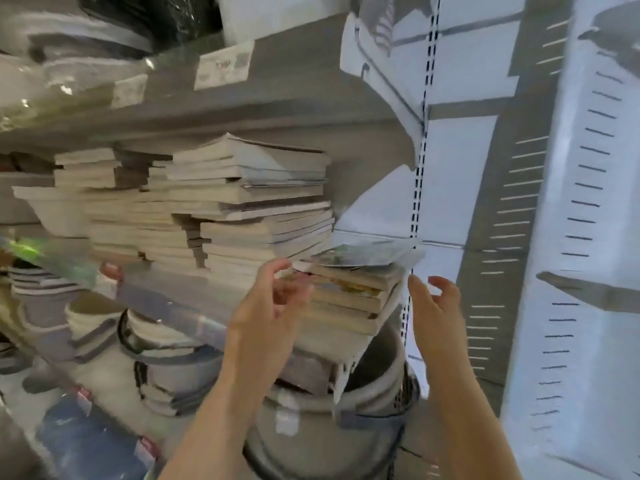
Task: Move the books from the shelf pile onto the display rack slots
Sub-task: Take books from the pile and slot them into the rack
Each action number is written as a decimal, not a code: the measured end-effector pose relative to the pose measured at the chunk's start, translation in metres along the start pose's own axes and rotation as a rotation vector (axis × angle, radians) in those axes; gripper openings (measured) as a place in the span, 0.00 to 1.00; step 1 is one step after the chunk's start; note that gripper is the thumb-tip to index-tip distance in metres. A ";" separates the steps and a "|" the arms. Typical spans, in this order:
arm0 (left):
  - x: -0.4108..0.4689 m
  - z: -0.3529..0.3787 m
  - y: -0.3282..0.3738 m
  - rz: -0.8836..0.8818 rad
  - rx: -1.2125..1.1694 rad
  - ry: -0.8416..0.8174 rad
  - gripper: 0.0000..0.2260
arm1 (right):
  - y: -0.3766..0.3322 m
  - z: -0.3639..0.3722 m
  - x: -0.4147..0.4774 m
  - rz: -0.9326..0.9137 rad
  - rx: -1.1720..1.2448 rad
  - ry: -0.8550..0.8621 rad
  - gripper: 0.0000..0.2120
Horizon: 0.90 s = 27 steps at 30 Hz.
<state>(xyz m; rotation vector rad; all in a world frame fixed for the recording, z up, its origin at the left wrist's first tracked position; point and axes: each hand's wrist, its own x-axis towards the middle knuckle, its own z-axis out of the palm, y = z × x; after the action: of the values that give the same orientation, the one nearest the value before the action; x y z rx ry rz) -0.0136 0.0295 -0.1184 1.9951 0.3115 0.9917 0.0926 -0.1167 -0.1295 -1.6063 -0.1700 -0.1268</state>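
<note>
Head view: small book stack [349, 296], tilted, at right end of shelf [156, 289].
Flanked by left hand [273, 299] and right hand [433, 299], fingers relaxed, gripping nothing; larger book pile [249, 202] behind; slotted rack panel [571, 202] right.

The grey shelf [156, 292] carries what look like several flat stacks of pale paperback books [249, 209].
</note>
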 end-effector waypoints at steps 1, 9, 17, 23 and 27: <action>0.012 -0.001 -0.008 0.042 0.064 -0.070 0.16 | 0.002 0.004 0.008 0.088 0.045 0.008 0.22; 0.076 0.024 -0.039 0.438 0.569 -0.567 0.52 | 0.012 0.015 0.037 0.439 0.349 -0.159 0.25; 0.110 0.033 -0.052 0.619 0.811 -0.684 0.45 | 0.005 0.028 0.061 0.488 0.181 -0.263 0.29; 0.109 0.030 -0.046 0.633 0.767 -0.672 0.42 | -0.006 0.025 0.067 0.450 0.094 -0.322 0.20; 0.103 0.030 -0.041 0.662 0.756 -0.629 0.38 | -0.002 0.027 0.065 0.420 0.107 -0.266 0.10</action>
<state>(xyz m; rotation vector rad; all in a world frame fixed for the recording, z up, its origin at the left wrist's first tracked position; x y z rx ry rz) 0.0822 0.0919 -0.1053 3.0891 -0.4192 0.5790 0.1560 -0.0873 -0.1170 -1.5149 -0.0396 0.4152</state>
